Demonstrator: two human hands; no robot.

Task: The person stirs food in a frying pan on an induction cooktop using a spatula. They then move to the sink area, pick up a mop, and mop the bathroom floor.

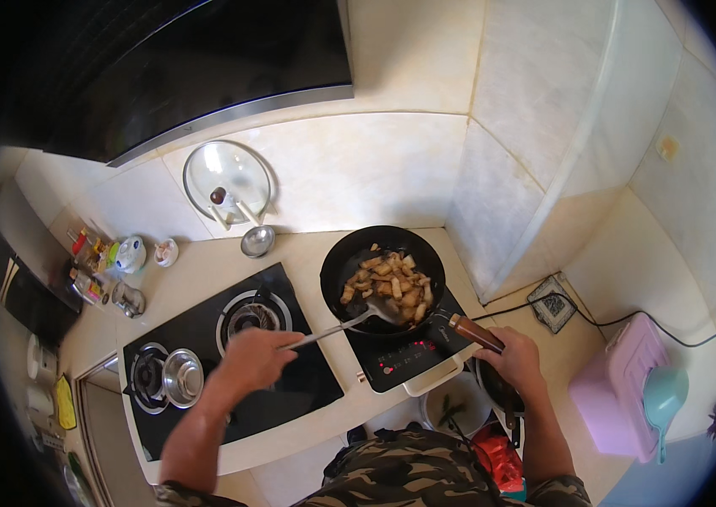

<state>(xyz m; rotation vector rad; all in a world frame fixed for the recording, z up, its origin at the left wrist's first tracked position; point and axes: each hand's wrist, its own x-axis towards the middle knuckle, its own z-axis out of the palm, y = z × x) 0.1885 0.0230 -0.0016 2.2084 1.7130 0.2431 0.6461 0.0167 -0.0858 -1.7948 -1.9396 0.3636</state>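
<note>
My left hand (261, 358) grips the handle of a metal spatula (339, 327), whose blade rests among the food at the near side of a black wok (329, 279). In the wok lie browned pieces of what looks like meat (396, 286), heaped towards the middle and right. My right hand (511, 355) is closed around the wok's wooden handle (477, 332). The wok stands on a black induction cooker (396, 367) with red lights lit on its panel.
Left of the cooker is a gas hob (294, 393) with a metal bowl (183, 378). A ladle (258, 241) and glass lid (227, 180) hang behind. Jars (128, 299) stand far left. A black cord (611, 324) runs right, past a purple bin (605, 393). A range hood overhangs the hob.
</note>
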